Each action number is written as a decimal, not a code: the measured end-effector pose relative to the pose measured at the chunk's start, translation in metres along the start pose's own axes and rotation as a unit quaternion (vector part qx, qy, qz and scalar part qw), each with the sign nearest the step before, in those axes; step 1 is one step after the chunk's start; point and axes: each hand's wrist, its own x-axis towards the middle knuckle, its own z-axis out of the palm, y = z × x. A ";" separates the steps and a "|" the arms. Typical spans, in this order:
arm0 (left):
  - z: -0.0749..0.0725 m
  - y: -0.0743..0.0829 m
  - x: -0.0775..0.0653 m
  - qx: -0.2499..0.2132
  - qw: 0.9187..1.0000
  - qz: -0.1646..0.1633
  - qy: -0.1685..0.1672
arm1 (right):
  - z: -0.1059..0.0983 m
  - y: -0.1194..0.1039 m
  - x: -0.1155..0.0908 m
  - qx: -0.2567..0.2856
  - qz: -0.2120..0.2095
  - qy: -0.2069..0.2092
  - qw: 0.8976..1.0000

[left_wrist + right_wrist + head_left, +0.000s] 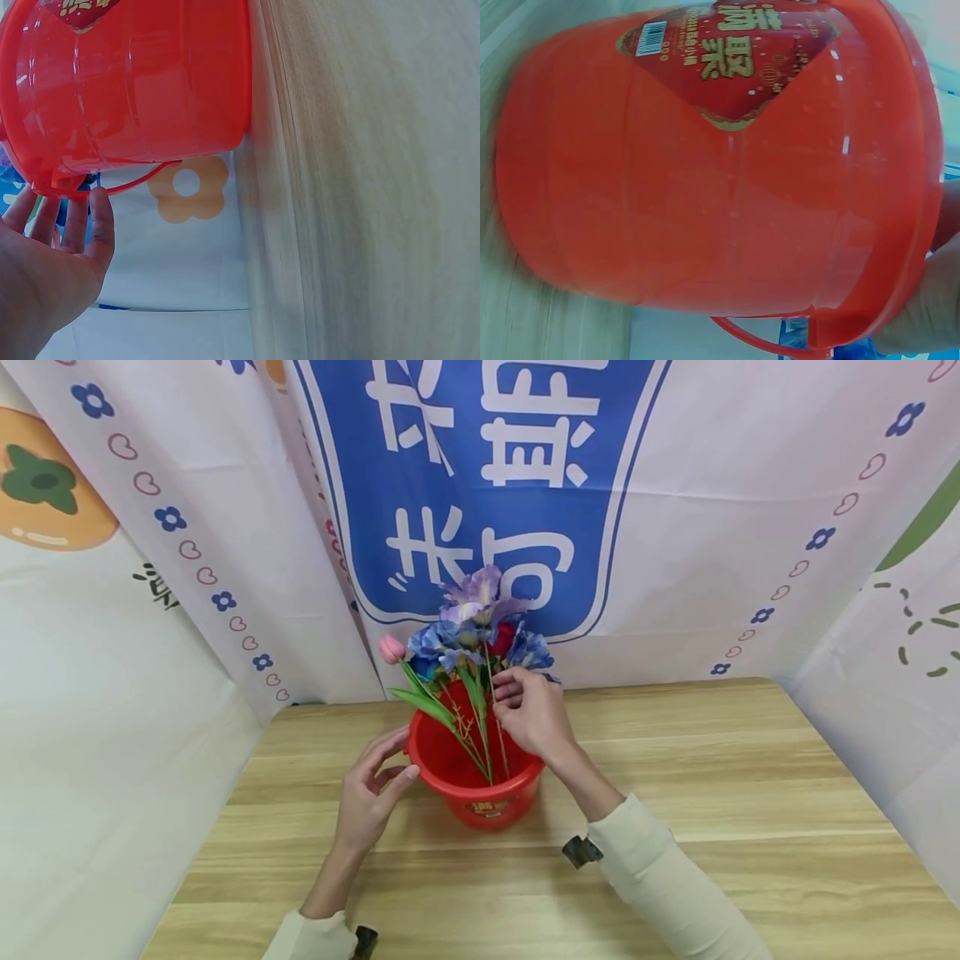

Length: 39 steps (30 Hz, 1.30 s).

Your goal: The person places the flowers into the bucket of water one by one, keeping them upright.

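A red plastic bucket (491,814) stands upright on the table with several artificial flowers in it. My right hand (534,710) is over its right side, thumb and fingers pinching a thin flower stem (498,735). That stem runs up toward a purple iris-like bloom (476,597), though which bloom it carries is hard to tell. Around it are blue blooms (528,652), a red rose (502,639) and a pink tulip (392,649) leaning left. At the bucket's left rim, my left hand (367,793) touches with extended fingers. The right wrist view hides the right fingertips behind the bucket.
The wood-grain table (712,793) extends on both sides of the bucket. Behind it hangs a white printed cloth (675,568) with a blue panel, close to the flowers. The bucket's red carrying handle (139,182) hangs along its side.
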 end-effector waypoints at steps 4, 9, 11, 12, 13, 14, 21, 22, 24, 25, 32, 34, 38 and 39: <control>0.000 0.001 0.000 0.000 1.000 0.001 -0.001 | -0.005 -0.001 -0.002 0.016 0.003 -0.003 1.000; 0.000 0.002 0.001 0.002 1.000 -0.002 0.001 | -0.013 -0.003 -0.008 0.035 0.003 -0.008 0.999; 0.000 0.003 0.002 0.002 1.000 -0.001 0.002 | -0.016 -0.003 -0.011 0.040 0.004 -0.009 0.999; 0.000 0.003 0.002 0.001 1.000 -0.001 0.002 | -0.017 -0.003 -0.012 0.042 0.004 -0.009 0.999; 0.000 0.003 0.002 0.001 1.000 -0.001 0.002 | -0.018 -0.002 -0.014 0.045 0.006 -0.008 0.999; 0.001 0.003 0.002 0.000 1.000 0.000 0.002 | -0.019 -0.002 -0.015 0.047 0.008 -0.008 0.999; 0.001 0.003 0.001 0.002 1.000 -0.001 0.003 | -0.028 0.004 -0.020 0.060 0.015 -0.012 0.998; 0.001 0.003 0.001 0.002 1.000 -0.001 0.003 | -0.029 0.005 -0.020 0.062 0.015 -0.013 0.998; 0.001 0.003 0.001 0.002 1.000 -0.003 0.002 | -0.032 0.007 -0.022 0.066 0.016 -0.015 0.998; 0.001 0.003 0.001 0.002 1.000 -0.003 0.002 | -0.033 0.007 -0.022 0.066 0.018 -0.014 0.998; 0.001 0.002 0.000 0.000 1.000 -0.005 0.003 | -0.044 0.012 -0.029 0.080 0.028 -0.013 0.996; 0.001 0.002 0.000 0.000 1.000 -0.004 0.003 | -0.048 0.014 -0.031 0.081 0.030 -0.012 0.996; 0.001 0.001 0.000 -0.001 1.000 -0.005 0.004 | -0.055 0.019 -0.035 0.085 0.037 -0.010 0.996; 0.001 0.001 0.000 -0.002 1.000 -0.005 0.004 | -0.057 0.021 -0.036 0.086 0.039 -0.008 0.995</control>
